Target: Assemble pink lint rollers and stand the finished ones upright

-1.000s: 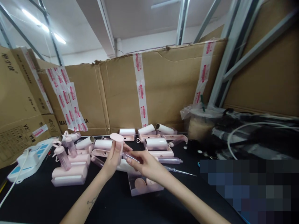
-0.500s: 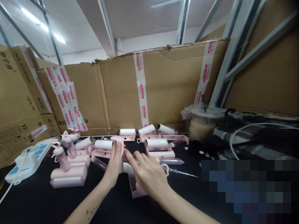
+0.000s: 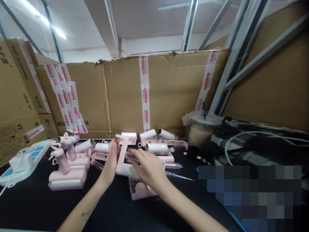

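Upright in my left hand (image 3: 109,166) is a pink plastic lint roller frame (image 3: 123,152), its long side turned toward the camera. My right hand (image 3: 152,167) is closed on a translucent pink handle (image 3: 131,157), whose tip points at the frame's side; whether the two touch I cannot tell. Below them a white sticky roll (image 3: 127,170) lies partly behind my right hand. A translucent pink cover (image 3: 143,196) with a round pink piece (image 3: 141,188) in it sits under my right wrist. Beside that hand lies a screwdriver (image 3: 181,176) with a thin metal shaft.
Assembled pink lint rollers (image 3: 67,175) stand on the left of the black table. More white rolls (image 3: 156,148) and pink frames line the back before a cardboard wall (image 3: 123,96). A power strip (image 3: 36,161) is far left, a drink cup (image 3: 201,132) at right.
The pink frame has turned, so its long side now faces the camera. My right hand has drawn slightly away from it, and the handle now shows. The view has shifted slightly.
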`<state>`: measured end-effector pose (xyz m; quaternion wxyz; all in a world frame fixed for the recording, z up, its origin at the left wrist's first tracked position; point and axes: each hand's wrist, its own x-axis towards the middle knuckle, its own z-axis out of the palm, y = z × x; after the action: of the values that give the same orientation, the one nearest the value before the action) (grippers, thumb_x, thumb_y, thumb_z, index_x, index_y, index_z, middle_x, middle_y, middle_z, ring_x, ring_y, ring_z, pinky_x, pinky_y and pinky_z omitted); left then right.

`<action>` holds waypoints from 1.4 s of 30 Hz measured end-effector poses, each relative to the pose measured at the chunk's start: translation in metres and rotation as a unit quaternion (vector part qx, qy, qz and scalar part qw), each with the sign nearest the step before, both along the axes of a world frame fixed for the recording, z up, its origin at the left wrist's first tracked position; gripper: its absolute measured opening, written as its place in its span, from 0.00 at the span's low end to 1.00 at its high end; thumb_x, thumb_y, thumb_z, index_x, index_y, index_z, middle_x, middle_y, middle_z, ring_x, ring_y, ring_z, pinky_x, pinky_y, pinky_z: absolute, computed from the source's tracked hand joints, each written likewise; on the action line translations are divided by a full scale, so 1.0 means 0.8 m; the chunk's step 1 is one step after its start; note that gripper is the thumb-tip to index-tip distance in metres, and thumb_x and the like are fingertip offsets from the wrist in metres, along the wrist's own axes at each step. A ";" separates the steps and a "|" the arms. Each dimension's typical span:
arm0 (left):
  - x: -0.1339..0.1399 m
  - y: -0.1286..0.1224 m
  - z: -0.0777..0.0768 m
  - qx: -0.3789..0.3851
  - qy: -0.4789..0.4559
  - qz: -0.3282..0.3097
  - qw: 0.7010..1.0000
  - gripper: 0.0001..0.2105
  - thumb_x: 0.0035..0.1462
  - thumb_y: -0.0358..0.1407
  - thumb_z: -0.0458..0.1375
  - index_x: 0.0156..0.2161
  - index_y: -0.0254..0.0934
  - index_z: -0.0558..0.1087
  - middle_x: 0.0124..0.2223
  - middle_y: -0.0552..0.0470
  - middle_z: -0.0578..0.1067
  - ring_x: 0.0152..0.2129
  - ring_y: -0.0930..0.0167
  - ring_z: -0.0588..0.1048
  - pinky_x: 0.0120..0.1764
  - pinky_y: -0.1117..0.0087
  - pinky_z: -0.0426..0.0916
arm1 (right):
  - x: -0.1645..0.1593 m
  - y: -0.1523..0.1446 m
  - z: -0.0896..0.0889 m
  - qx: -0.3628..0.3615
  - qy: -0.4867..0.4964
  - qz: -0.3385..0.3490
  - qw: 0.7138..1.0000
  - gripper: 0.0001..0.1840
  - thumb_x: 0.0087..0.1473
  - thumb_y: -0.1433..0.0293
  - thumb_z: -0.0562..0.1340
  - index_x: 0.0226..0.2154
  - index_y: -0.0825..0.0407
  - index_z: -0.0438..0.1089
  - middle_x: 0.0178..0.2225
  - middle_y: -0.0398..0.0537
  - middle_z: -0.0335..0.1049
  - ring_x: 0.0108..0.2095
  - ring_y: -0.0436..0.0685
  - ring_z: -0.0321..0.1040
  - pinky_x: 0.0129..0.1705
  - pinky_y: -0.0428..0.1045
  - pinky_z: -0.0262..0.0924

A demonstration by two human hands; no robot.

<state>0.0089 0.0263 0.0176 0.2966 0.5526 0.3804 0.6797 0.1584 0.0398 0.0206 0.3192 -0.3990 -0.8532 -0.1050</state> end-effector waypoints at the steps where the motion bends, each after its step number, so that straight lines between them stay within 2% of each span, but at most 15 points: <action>1: -0.007 0.000 0.005 0.070 0.013 0.058 0.996 0.23 0.57 0.52 0.42 0.49 0.38 0.59 0.52 0.44 0.64 0.51 0.64 0.62 0.53 0.61 0.54 | 0.003 0.009 0.008 -0.037 0.030 0.001 0.999 0.15 0.56 0.61 0.55 0.45 0.49 0.63 0.33 0.46 0.71 0.32 0.54 0.68 0.28 0.45 0.52; 3: -0.021 0.000 0.012 0.181 0.060 0.179 0.965 0.19 0.55 0.48 0.47 0.48 0.40 0.57 0.51 0.45 0.63 0.50 0.65 0.62 0.53 0.61 0.53 | 0.007 0.032 0.023 -0.102 0.068 -0.011 0.992 0.18 0.55 0.58 0.54 0.45 0.49 0.61 0.31 0.44 0.71 0.32 0.54 0.69 0.28 0.45 0.53; 5: -0.030 -0.003 0.015 0.204 0.147 0.222 0.942 0.13 0.54 0.44 0.49 0.41 0.40 0.59 0.44 0.47 0.66 0.44 0.65 0.65 0.48 0.61 0.57 | 0.008 0.056 0.036 -0.143 0.047 -0.027 0.988 0.19 0.56 0.57 0.52 0.45 0.50 0.61 0.32 0.45 0.72 0.32 0.54 0.69 0.29 0.45 0.54; 6: -0.031 -0.006 0.016 0.185 0.216 0.198 0.938 0.09 0.54 0.42 0.49 0.38 0.39 0.60 0.39 0.48 0.66 0.39 0.66 0.67 0.45 0.62 0.60 | 0.007 0.067 0.041 -0.155 0.016 -0.028 0.987 0.18 0.56 0.58 0.52 0.44 0.51 0.62 0.34 0.46 0.72 0.33 0.54 0.69 0.30 0.45 0.55; 8: -0.027 -0.012 0.015 0.107 0.382 0.071 0.915 0.07 0.53 0.40 0.50 0.34 0.39 0.62 0.33 0.51 0.66 0.32 0.68 0.67 0.39 0.66 0.62 | 0.002 0.085 0.043 -0.163 -0.023 -0.028 0.986 0.16 0.52 0.59 0.56 0.39 0.53 0.67 0.36 0.50 0.72 0.36 0.56 0.68 0.33 0.46 0.55; 11: -0.013 -0.020 0.010 0.005 0.545 -0.108 0.832 0.17 0.43 0.47 0.59 0.37 0.40 0.65 0.33 0.53 0.68 0.30 0.68 0.68 0.35 0.68 0.62 | -0.009 0.100 0.033 -0.179 -0.066 -0.029 0.981 0.14 0.46 0.60 0.62 0.30 0.54 0.72 0.33 0.52 0.74 0.36 0.60 0.69 0.34 0.47 0.54; 13: -0.005 -0.021 0.005 -0.016 0.586 -0.143 0.798 0.26 0.36 0.50 0.63 0.40 0.40 0.65 0.38 0.51 0.69 0.34 0.64 0.68 0.38 0.66 0.62 | -0.018 0.105 0.021 -0.192 -0.090 -0.033 0.977 0.13 0.44 0.60 0.63 0.28 0.54 0.73 0.30 0.52 0.74 0.34 0.60 0.69 0.34 0.48 0.55; 16: -0.004 -0.021 -0.001 -0.029 0.615 -0.157 0.772 0.26 0.36 0.48 0.64 0.41 0.40 0.64 0.41 0.49 0.69 0.39 0.61 0.67 0.40 0.63 0.61 | -0.029 0.109 0.005 -0.200 -0.114 -0.033 0.973 0.13 0.42 0.61 0.64 0.25 0.54 0.74 0.28 0.52 0.75 0.32 0.59 0.70 0.33 0.48 0.55; 20: -0.023 -0.025 0.000 -0.100 0.599 -0.188 0.772 0.29 0.36 0.41 0.64 0.46 0.40 0.61 0.44 0.48 0.67 0.41 0.61 0.68 0.40 0.65 0.62 | -0.034 0.106 -0.002 -0.191 -0.119 -0.014 0.974 0.11 0.44 0.63 0.65 0.26 0.55 0.73 0.28 0.51 0.74 0.33 0.58 0.69 0.36 0.48 0.56; 24: -0.037 -0.030 -0.001 -0.162 0.565 -0.218 0.779 0.35 0.33 0.38 0.65 0.49 0.40 0.57 0.44 0.47 0.66 0.40 0.61 0.68 0.38 0.67 0.64 | -0.016 0.078 0.011 -0.150 -0.089 0.033 0.984 0.13 0.53 0.66 0.57 0.39 0.56 0.70 0.42 0.54 0.69 0.44 0.58 0.64 0.44 0.50 0.54; 29: -0.038 -0.031 0.004 -0.154 0.546 -0.230 0.791 0.37 0.29 0.44 0.67 0.47 0.40 0.59 0.44 0.48 0.65 0.42 0.61 0.67 0.41 0.67 0.63 | 0.020 0.035 0.021 -0.158 -0.120 0.213 0.957 0.07 0.50 0.70 0.59 0.34 0.51 0.71 0.38 0.46 0.67 0.42 0.52 0.63 0.45 0.45 0.54; 31: -0.040 -0.032 0.014 -0.153 0.538 -0.217 0.800 0.33 0.31 0.48 0.66 0.45 0.40 0.61 0.44 0.50 0.65 0.40 0.63 0.67 0.40 0.67 0.63 | 0.028 0.031 0.014 -0.166 -0.123 0.207 0.956 0.10 0.47 0.68 0.62 0.35 0.52 0.72 0.38 0.48 0.65 0.40 0.55 0.63 0.43 0.48 0.56; 33: -0.043 -0.031 0.025 -0.131 0.520 -0.173 0.826 0.25 0.40 0.50 0.61 0.41 0.40 0.63 0.42 0.51 0.66 0.38 0.66 0.67 0.40 0.68 0.63 | 0.031 0.034 0.004 -0.180 -0.127 0.156 0.963 0.14 0.47 0.64 0.63 0.37 0.54 0.72 0.37 0.50 0.65 0.38 0.57 0.63 0.40 0.50 0.57; 37: -0.044 -0.021 0.030 -0.052 0.471 -0.063 0.878 0.12 0.52 0.45 0.53 0.37 0.40 0.64 0.38 0.52 0.66 0.38 0.68 0.66 0.42 0.67 0.61 | 0.036 0.045 -0.002 -0.227 -0.127 0.145 0.954 0.19 0.48 0.59 0.62 0.38 0.55 0.72 0.34 0.50 0.66 0.36 0.57 0.64 0.38 0.50 0.57; 42: -0.038 -0.002 0.002 -0.031 0.509 -0.091 0.856 0.07 0.54 0.36 0.51 0.39 0.41 0.67 0.41 0.51 0.68 0.43 0.66 0.63 0.48 0.63 0.58 | 0.044 0.025 0.023 -0.212 -0.107 0.214 0.947 0.10 0.47 0.65 0.63 0.34 0.51 0.73 0.33 0.46 0.68 0.34 0.53 0.65 0.36 0.45 0.56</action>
<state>-0.0218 0.0250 0.0191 0.1391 0.8441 0.4469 0.2617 0.1932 0.0594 0.0389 0.1488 -0.2520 -0.9502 0.1071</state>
